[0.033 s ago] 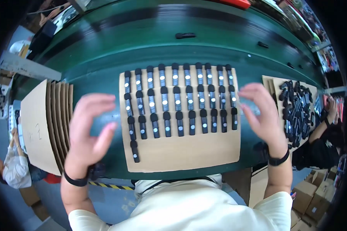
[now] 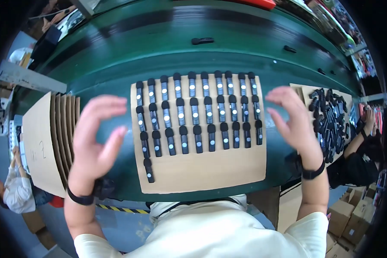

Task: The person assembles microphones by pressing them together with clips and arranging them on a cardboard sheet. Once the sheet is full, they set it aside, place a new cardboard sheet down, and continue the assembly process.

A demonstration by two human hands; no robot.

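A brown cardboard sheet (image 2: 219, 165) lies on the green table (image 2: 167, 56) in front of me. Several small black oblong parts with white dots (image 2: 195, 114) stand on it in three full rows, plus a single one (image 2: 148, 170) starting a fourth row at the left. My left hand (image 2: 96, 135) hovers open just left of the sheet, palm turned inward. My right hand (image 2: 294, 118) hovers open at the sheet's right edge, palm facing left. Neither hand holds anything. Both wrists wear black bands.
A fanned stack of cardboard sheets (image 2: 47, 137) lies at the left. A pile of loose black parts (image 2: 331, 118) sits on cardboard at the right. A single black part (image 2: 202, 41) lies far back on the table. Other people sit at the far left (image 2: 15, 189) and right (image 2: 361, 150).
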